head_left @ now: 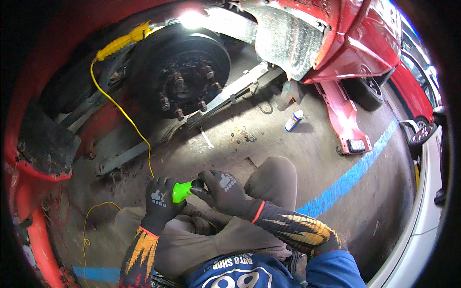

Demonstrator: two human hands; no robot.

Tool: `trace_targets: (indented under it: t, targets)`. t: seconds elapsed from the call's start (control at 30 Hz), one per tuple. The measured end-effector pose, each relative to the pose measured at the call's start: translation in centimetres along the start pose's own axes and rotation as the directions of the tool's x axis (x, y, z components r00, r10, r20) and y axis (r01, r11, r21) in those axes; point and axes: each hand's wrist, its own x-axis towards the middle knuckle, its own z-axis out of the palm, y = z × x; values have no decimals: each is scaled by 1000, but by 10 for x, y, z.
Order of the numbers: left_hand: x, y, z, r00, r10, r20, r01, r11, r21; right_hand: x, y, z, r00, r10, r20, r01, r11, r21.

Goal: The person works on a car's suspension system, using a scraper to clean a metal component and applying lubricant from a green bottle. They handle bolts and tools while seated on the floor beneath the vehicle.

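My left hand (163, 198), in a dark work glove, is closed round the wider end of a bright green object (181, 192) with a smooth, tapering body. The fingers of my right hand (219, 190), gloved alike, close on the dark narrow end of that same piece. Its kind does not show, as both gloves cover much of it. I hold it low over my lap. Beyond my hands a black wheel hub (192, 79) with several rusty studs sits in the wheel well of a red vehicle. A wrench (207, 138) lies on the floor before it.
A lit yellow work light (126, 40) trails a yellow cord (122, 113). Several small nuts and washers (244, 136) lie near a spray can (294, 121) with a red straw. A red lift arm (342, 115) reaches over the floor at right, and a white car (418, 240) stands nearby.
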Motion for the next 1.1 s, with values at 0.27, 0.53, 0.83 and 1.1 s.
trace_targets:
  t: [0.27,0.53,0.83,1.1]
  targets:
    - [46,37,4,990,12,-143,-3,998,68,18,17,-42,997,-14,-71,11,999,-43]
    - [20,-23,-43,889,-428,-161,368,879,-304,-21,225,-197,861,428,-276,-509,725,-464]
    - [-128,-51,-127,509,-665,-546,636,718,-281,-144,422,-188,638,670,-378,-741,404,-536]
    - [-121,-39,-149,565,-542,-622,600,788,-141,-156,440,-188,562,727,-395,-779,304,-549]
